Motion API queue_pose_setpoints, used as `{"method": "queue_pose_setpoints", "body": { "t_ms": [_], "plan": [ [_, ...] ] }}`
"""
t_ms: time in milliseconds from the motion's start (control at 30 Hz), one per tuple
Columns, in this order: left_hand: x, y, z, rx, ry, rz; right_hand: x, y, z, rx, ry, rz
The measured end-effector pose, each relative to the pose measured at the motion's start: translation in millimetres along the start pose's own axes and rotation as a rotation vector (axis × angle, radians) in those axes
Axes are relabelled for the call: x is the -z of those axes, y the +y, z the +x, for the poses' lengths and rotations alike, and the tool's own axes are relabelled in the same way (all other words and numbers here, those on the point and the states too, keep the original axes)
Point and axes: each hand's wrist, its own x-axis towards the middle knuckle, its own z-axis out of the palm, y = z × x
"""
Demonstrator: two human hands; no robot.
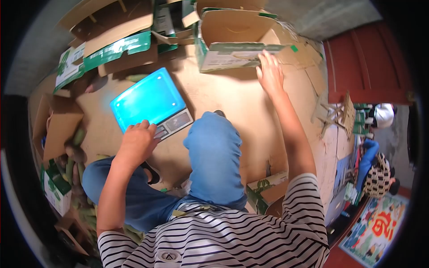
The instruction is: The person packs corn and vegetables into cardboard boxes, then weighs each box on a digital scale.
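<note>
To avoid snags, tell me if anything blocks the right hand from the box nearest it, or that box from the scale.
Nothing visible does: the right hand is at the near edge of the box, and only cardboard flooring shows between box and scale.

We count 1 scale (pixel 145 100), 1 left hand (pixel 136 143) & 1 right hand (pixel 271 73). Cartons (pixel 228 60): we get min. 6, exact no. unclear, since some overlap up top. Veg (pixel 77 152) in the heap at left: lots of pcs, too overlapped for us to tally; min. 2 more pcs by the top-left cartons. We also see 1 stool (pixel 346 117), 1 red door (pixel 371 67), 1 printed sheet (pixel 373 230) & at least 1 other person (pixel 377 176).
</note>
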Motion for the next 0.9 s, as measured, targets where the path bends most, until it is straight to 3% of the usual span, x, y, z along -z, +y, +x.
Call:
{"method": "queue_pose_setpoints", "body": {
  "t_ms": [133,167,233,300,400,533,700,800,900],
  "plan": [
    [6.8,2.8,-9.3,0.106,-0.032,0.032,-36.3,-8.1,76.6,-0.081,-0.148,-0.146],
    [8.2,1.1,-12.4,0.098,0.002,0.023,-41.5,-5.5,84.4,-0.026,-0.089,-0.202],
    [9.4,-3.4,-20.4,0.079,0.068,0.007,-42.6,-3.2,101.7,-0.086,-0.252,-0.175],
    [10.5,-7.3,-30.1,0.129,0.048,0.012,-40.8,-3.4,99.8,0.029,-0.329,-0.302],
    [15.1,-6.4,-42.3,0.195,0.004,0.000,-30.7,6.8,85.5,0.136,-0.527,-0.142],
    [17.1,1.2,-52.2,0.145,0.071,0.009,0.5,-14.0,56.1,0.289,-0.251,0.007],
    [10.5,13.1,-54.4,0.105,0.111,0.014,39.1,-13.2,42.7,0.160,-0.118,-0.026],
    [14.4,17.9,-56.5,0.105,0.110,-0.001,73.0,-21.3,39.4,0.131,-0.007,0.270],
    [10.7,16.7,-60.8,0.114,0.173,-0.002,125.9,-78.2,44.6,0.208,0.009,0.416]
  ]
}}
